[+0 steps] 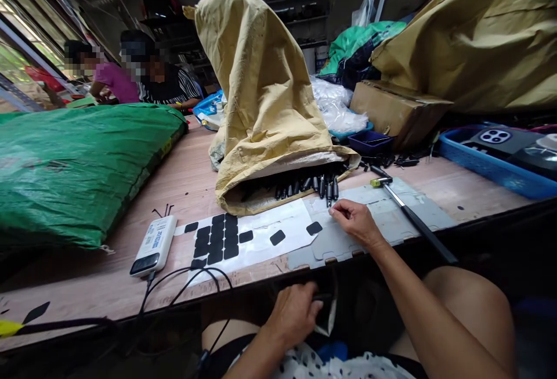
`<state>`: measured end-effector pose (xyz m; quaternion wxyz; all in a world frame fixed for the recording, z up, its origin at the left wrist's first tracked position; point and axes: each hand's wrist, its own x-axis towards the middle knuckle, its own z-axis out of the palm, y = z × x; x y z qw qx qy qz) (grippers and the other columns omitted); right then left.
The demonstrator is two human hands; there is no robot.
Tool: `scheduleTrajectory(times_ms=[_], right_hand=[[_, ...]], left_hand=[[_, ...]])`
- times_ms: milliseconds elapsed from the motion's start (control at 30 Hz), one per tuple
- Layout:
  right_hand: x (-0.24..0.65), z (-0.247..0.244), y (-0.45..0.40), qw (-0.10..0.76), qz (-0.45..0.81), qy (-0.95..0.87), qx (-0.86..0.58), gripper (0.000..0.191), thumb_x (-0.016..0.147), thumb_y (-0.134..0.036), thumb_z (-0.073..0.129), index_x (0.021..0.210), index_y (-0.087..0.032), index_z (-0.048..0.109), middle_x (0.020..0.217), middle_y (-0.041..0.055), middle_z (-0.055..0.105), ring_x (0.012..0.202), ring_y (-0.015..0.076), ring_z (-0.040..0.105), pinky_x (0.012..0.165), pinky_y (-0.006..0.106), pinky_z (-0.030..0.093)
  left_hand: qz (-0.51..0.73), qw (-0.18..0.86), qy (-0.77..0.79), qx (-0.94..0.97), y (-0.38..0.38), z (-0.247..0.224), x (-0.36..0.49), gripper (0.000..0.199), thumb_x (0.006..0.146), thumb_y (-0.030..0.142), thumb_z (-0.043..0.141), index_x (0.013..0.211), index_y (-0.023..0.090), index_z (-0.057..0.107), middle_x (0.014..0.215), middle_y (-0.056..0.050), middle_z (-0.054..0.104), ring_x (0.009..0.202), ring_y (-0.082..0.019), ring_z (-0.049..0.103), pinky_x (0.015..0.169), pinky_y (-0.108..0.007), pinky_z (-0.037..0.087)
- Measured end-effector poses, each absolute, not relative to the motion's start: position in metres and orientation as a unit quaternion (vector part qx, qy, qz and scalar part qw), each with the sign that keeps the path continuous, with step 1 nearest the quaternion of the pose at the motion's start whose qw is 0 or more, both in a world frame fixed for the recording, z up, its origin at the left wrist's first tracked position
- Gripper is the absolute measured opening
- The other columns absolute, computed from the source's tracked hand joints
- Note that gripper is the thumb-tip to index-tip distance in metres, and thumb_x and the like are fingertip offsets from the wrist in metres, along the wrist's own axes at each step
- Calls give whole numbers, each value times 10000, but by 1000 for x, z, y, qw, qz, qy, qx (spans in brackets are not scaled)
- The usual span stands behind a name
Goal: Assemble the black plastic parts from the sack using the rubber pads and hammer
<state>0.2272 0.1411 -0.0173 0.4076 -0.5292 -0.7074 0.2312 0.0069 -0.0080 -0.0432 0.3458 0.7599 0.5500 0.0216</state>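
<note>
My right hand is over the grey board, thumb and fingertips pinched together. Its fingertips are right by the nearest of several small black cylindrical parts at the mouth of a tan cloth sack. Whether one is between the fingers, I cannot tell. Below the table edge, above my lap, my left hand is closed with curled fingers. Something dark shows at its fingertips, too shadowed to name. Left of the board lies a white sheet with black rounded-square pieces, several of them packed close together.
A hammer lies across the board's right side. A white power bank with black cables is at left, beside a big green sack. At right are a blue tray and a cardboard box. Two people sit behind.
</note>
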Motion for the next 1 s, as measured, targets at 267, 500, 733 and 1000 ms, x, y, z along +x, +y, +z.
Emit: scheduleTrajectory(times_ms=[267, 500, 733, 1000], right_hand=[[225, -16, 139, 410, 222, -706, -533, 226, 852, -383, 600, 708, -214, 640, 639, -6, 616, 551, 126, 461, 552, 263, 369], [227, -19, 140, 415, 233, -700, -532, 236, 861, -388, 602, 703, -214, 630, 634, -14, 590, 559, 127, 461, 559, 263, 366], [227, -17, 142, 429, 248, -689, -530, 265, 873, -382, 590, 676, -205, 597, 613, -20, 531, 579, 125, 454, 568, 255, 359], [227, -15, 140, 439, 254, -682, -527, 274, 872, -390, 597, 675, -199, 590, 617, -25, 521, 582, 120, 443, 574, 254, 354]], left_hand=[[50, 430, 505, 747, 5, -11, 4, 281, 884, 381, 615, 1139, 283, 681, 958, -37, 748, 855, -237, 694, 738, -324, 518], [247, 42, 716, 651, 136, 42, -42, 264, 934, 289, 536, 1126, 148, 650, 1160, -176, 676, 1064, -320, 628, 918, -429, 486], [160, -19, 829, 536, 196, 13, -66, 500, 921, 272, 561, 1362, 55, 465, 1212, -273, 648, 1129, -395, 634, 860, -436, 501], [227, -25, 742, 630, 149, 22, -44, 204, 873, 252, 671, 1055, 191, 603, 1011, -105, 705, 1044, -322, 610, 893, -432, 451]])
